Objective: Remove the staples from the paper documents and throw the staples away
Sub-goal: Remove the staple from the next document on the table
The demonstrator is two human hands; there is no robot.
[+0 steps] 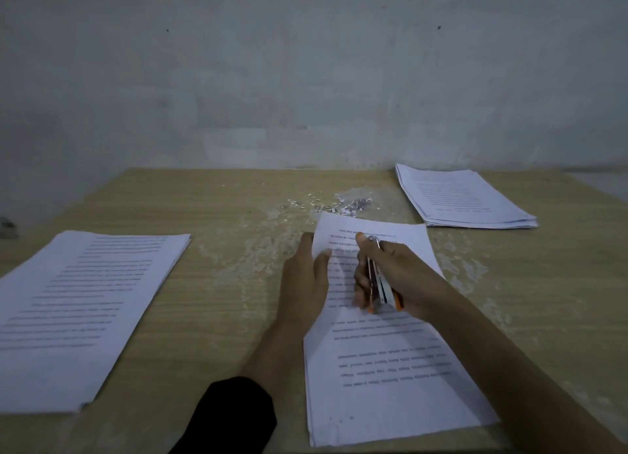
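Table (210, 300) carries left stack (78, 314), centre document (390, 368), right stack (465, 198), staples (343, 206)

A printed document (390, 368) lies on the pale wooden counter (221, 283), its text upside down to the viewer. The left grip (306, 283), its arm in a black sleeve (234, 416), pinches the page's upper left edge, thumb on top. The right grip (397, 276) is curled round an orange stapler (377, 283) whose metal end sits over the top of the page. Just beyond the document lies a scatter of staples and paper scraps (339, 206). One paper stack (78, 310) lies at the left, another paper pile (462, 198) far right beside the grey wall (306, 79)
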